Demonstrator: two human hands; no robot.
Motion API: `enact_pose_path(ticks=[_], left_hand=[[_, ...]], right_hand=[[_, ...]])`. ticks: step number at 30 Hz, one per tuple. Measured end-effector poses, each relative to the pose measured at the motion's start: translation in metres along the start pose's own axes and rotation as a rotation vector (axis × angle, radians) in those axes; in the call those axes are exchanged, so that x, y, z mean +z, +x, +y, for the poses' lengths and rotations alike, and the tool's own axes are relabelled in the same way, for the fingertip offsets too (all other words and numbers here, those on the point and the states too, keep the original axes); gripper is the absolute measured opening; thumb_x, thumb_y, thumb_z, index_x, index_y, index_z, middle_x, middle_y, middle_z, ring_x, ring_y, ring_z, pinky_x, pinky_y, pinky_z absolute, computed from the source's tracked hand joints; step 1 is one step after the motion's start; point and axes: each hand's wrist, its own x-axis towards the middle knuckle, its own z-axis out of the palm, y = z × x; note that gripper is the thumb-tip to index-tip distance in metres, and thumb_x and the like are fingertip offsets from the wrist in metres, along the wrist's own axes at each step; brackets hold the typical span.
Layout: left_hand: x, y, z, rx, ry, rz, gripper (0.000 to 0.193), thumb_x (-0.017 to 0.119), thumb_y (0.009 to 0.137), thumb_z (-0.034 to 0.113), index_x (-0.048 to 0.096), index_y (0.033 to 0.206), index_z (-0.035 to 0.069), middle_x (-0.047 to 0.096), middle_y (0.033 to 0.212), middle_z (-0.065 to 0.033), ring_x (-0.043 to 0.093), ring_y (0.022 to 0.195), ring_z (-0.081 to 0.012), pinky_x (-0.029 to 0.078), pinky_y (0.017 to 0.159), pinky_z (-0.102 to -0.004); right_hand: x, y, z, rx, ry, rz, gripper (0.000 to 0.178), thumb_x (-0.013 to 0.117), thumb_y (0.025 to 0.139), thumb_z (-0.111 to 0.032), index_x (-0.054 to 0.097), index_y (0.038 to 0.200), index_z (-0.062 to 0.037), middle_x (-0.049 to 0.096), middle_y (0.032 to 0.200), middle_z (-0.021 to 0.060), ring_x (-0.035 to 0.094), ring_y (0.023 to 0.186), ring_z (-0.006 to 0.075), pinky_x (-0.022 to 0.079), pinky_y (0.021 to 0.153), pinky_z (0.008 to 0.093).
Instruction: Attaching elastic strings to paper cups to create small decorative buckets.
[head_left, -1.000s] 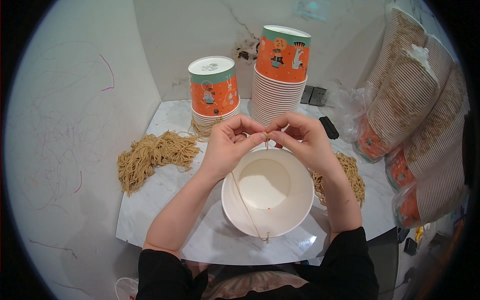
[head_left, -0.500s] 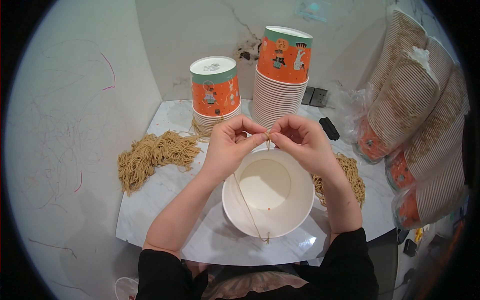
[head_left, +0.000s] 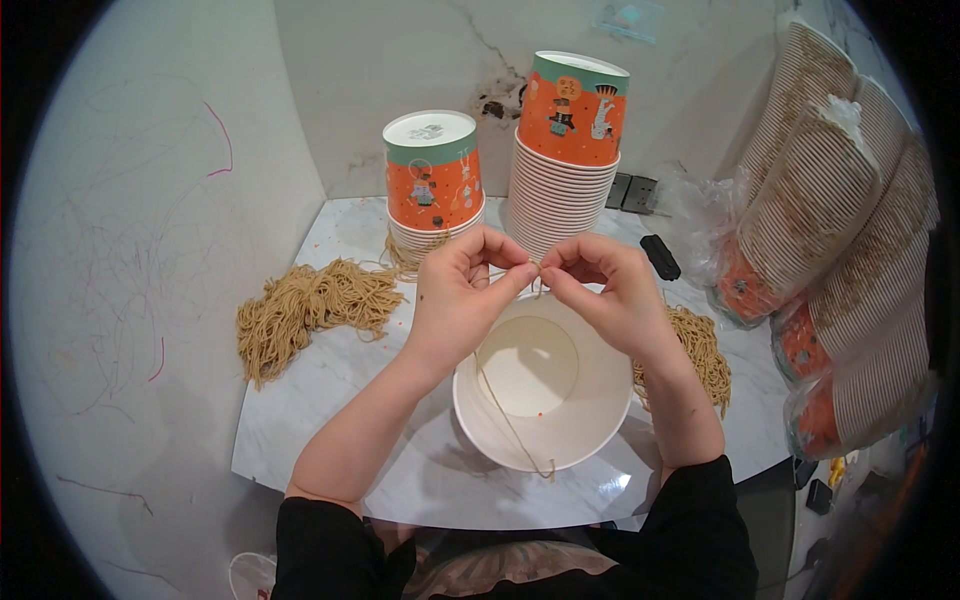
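A white paper bucket [head_left: 590, 400] stands mouth up at the front middle of the table, with a small red speck inside. Tan string [head_left: 508, 417] runs from its near rim across the opening toward my hands. Over the far rim, my left hand [head_left: 465, 290] pinches the string between thumb and forefinger. Close against it, my right hand [head_left: 605, 290] pinches the same bit of string, fingertips nearly touching. A small loop or knot seems to hang there, too fine to make out. The bucket's far rim is partly hidden by my hands.
Tan string heaps lie left [head_left: 315, 310] and right [head_left: 700, 360], the right one partly behind my forearm. Upside-down orange-and-green buckets form a short stack [head_left: 432, 180] and a tall stack [head_left: 568, 150] behind. Bagged bucket stacks [head_left: 810, 180] lean at right, near a black object [head_left: 660, 257] and wall sockets [head_left: 632, 192].
The bucket has shifted slightly right and tilted a little, its near string end moving right with it. My hands stay pinched at nearly the same spot, the right thumb slightly lifted.
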Motion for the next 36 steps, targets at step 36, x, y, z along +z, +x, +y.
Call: enact_pose_path(ticks=[36], left_hand=[[-0.018,0.006,0.012,-0.388,0.076,-0.229,0.019,0.072,0.096,0.026,0.07,0.097,0.007,0.068,0.086,0.0056,0.051,0.069,0.0011,0.039,0.057,-0.0183]], right_hand=[[0.007,0.002,0.004,0.042,-0.004,-0.153,0.013,0.073,0.089,-0.008,0.064,0.092,0.0018,0.066,0.083,0.0029,0.064,0.077,0.0092,0.055,0.075,0.0262]])
